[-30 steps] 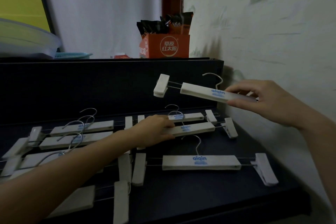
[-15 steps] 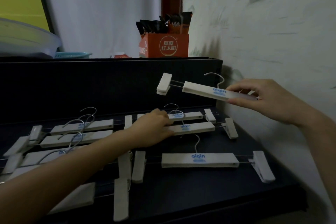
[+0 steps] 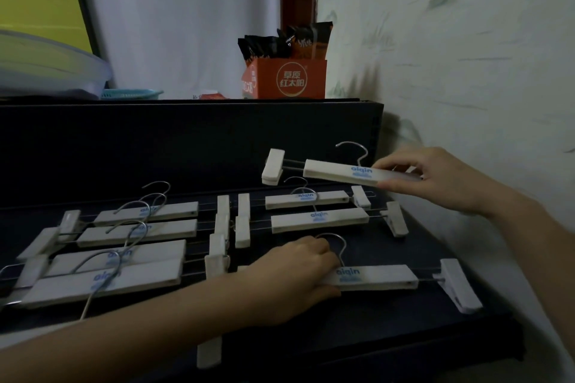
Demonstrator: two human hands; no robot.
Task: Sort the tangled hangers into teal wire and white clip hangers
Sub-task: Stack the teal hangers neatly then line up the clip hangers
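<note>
Right hand (image 3: 435, 180) grip clamps the raised hanger (image 3: 336, 172) at 2 o'clock, left hand (image 3: 295, 274) clamps the front hanger (image 3: 382, 277) at 5 o'clock; its hook (image 3: 339, 242) could snag the middle hanger (image 3: 317, 221) if dragged

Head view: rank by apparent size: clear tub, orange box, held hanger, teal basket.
1. Clear tub, though cropped by the frame edge.
2. Orange box and held hanger: too close; hanger spans wider but is thin and nearer.
3. Teal basket, only a sliver showing.
</note>
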